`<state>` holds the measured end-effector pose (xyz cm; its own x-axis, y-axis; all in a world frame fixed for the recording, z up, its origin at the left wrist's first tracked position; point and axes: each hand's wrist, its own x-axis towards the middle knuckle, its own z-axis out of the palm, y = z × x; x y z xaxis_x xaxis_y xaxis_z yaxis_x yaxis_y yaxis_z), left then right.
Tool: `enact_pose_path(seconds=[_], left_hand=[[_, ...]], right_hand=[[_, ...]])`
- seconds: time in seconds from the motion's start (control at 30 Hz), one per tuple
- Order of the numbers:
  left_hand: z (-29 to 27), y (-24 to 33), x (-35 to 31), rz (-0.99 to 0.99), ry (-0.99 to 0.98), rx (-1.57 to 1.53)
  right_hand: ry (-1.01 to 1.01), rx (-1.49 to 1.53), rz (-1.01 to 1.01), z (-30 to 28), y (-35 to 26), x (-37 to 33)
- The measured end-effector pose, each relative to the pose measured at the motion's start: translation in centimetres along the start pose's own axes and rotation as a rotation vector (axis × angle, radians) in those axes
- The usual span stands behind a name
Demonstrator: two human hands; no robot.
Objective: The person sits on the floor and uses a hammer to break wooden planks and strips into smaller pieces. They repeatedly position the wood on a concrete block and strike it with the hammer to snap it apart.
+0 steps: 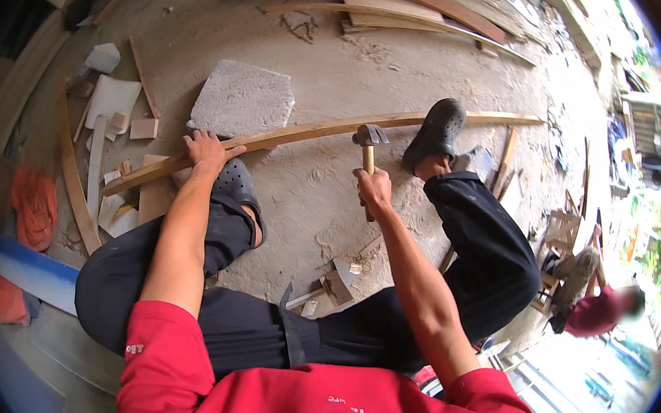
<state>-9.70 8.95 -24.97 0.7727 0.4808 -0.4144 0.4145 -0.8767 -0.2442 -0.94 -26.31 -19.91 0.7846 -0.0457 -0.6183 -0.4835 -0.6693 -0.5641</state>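
A long, narrow wooden batten (pixel 316 131) lies crosswise in front of me. My left hand (pixel 209 149) grips it near its left end, fingers over the far edge and thumb pointing right. My right hand (pixel 374 188) is closed round the wooden handle of a claw hammer (pixel 368 156), whose metal head points away from me, close to the batten's near edge in the picture. My left clog (pixel 233 185) is just below the batten beside my left hand. The right clog (pixel 438 130) rests against or over the batten farther right; I cannot tell which.
A pale slab (pixel 242 98) lies beyond the batten. Stacked boards (pixel 408 15) lie at the far side, wood offcuts (pixel 144 129) at left. A blue-and-white panel (pixel 33 268) and orange cloth (pixel 34 209) are near my left knee. Another person (pixel 591 313) is at the lower right.
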Motion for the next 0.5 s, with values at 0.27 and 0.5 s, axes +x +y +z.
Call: enact_pose_path(seconds=[0.27,0.5], left_hand=[[-1.5,6.2,-1.1,0.298,0.259,-0.093],[-2.8,14.7,-0.6,0.59,0.332,-0.263]], right_hand=[[0.088,0.167,0.094,-4.5,3.7,0.8],[0.079,0.2,0.122,-4.8,6.1,0.2]])
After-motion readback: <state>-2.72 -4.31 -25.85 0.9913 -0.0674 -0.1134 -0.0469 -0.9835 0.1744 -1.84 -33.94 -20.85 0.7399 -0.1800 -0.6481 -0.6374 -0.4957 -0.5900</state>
